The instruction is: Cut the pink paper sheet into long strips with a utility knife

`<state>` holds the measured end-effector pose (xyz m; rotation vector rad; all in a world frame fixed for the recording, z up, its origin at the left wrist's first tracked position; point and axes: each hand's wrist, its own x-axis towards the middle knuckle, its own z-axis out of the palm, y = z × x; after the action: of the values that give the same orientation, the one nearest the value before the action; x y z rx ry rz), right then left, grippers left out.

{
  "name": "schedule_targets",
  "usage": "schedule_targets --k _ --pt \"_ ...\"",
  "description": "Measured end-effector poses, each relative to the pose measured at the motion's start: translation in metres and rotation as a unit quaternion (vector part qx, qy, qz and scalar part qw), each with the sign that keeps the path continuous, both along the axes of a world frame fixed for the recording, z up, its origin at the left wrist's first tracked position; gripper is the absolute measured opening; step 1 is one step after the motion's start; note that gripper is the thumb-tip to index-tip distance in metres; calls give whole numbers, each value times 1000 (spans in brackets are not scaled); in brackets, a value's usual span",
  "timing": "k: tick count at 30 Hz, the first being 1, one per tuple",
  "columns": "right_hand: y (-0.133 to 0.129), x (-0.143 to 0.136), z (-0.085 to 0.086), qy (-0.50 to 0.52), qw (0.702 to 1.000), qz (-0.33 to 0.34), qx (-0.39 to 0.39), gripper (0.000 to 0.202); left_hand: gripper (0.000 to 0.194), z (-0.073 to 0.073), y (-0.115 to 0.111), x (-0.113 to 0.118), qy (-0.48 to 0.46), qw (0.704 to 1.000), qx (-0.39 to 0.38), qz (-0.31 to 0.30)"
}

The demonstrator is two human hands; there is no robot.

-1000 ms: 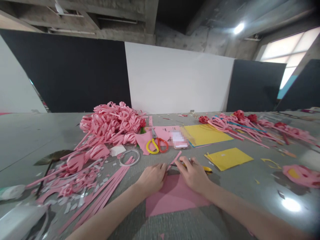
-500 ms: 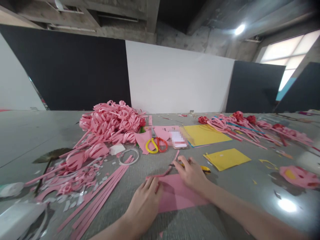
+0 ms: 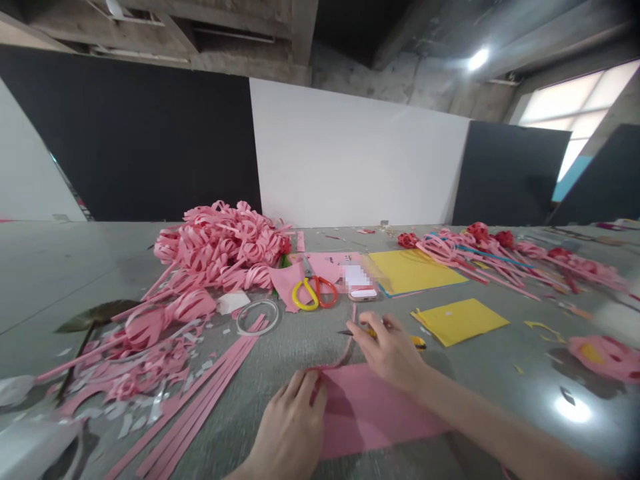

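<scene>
My left hand [image 3: 295, 423] is closed at the left edge of a pink paper sheet [image 3: 377, 417], thumb over it and fingers curled. From its fingertips a thin pink strip [image 3: 345, 353] bends up and away towards my right hand [image 3: 393, 350]. That hand has its fingers curled over a tool with a yellow-and-black handle [image 3: 418, 342]; a dark pointed tip shows left of the fingers, and the middle is hidden. Beyond lie scissors [image 3: 315, 293] with one yellow and one red loop, beside a phone [image 3: 361, 283].
Left are a white wire ring [image 3: 257, 317], pink paper strips [image 3: 215, 393], scraps and a big heap of pink ribbon loops [image 3: 225, 243]. Right lie a yellow packet [image 3: 463, 320], yellow sheets [image 3: 417, 270], pink and red paper flowers [image 3: 477, 233] and a pink paper piece [image 3: 603, 357].
The pink sheet has come nearer to me and slightly right. My left hand has shifted a little towards me. The right hand and the yellow-handled tool stay almost in place.
</scene>
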<state>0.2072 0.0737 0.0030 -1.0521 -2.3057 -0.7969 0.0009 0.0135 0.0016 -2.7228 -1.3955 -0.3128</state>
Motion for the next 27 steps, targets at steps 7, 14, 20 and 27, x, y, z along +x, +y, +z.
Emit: schedule_targets --k 7,14,20,27 --pt "-18 -11 12 -110 990 86 6 35 35 -3 -2 2 -1 999 40 -8" --pt "-23 -17 13 -161 983 84 -17 33 30 -3 -3 4 11 998 56 -10" --pt "-20 -20 7 -163 984 64 -27 32 27 -3 -2 5 26 997 75 -14" --pt "-19 -23 5 -152 986 70 -18 29 27 -2 -4 5 36 995 88 -8"
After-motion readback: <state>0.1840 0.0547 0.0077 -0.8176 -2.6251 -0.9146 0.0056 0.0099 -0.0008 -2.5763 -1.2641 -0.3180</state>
